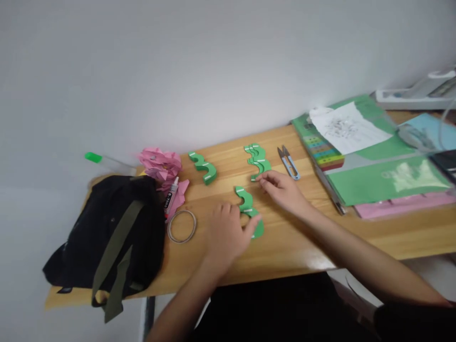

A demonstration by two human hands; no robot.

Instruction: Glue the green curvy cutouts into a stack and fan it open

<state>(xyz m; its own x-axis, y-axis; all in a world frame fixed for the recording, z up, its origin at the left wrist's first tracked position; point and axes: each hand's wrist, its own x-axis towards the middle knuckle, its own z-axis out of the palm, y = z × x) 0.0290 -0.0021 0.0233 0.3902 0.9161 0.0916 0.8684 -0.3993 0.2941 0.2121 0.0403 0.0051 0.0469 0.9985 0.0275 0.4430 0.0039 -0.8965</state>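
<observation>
My left hand (pixel 228 232) lies palm down on the wooden table, thumb spread from the fingers. Its thumb overlaps a wavy green paper piece (pixel 245 199) with white marks; whether it presses on the piece is unclear. Beyond that, several similar wavy green paper strips (pixel 258 156) lie overlapped. The fingers of my right hand (pixel 281 190) are pinched together at the near end of these strips. Another wavy green stack (pixel 203 167), visibly thick, sits farther left.
Blue-handled thread snips (pixel 289 164) lie right of the strips. Leftward are a tape roll (pixel 182 227), a glue tube (pixel 171 194), crumpled pink paper (pixel 160 164) and a black bag (pixel 117 228). Green paper packs (pixel 377 175) and a power strip (pixel 409 97) occupy the right side.
</observation>
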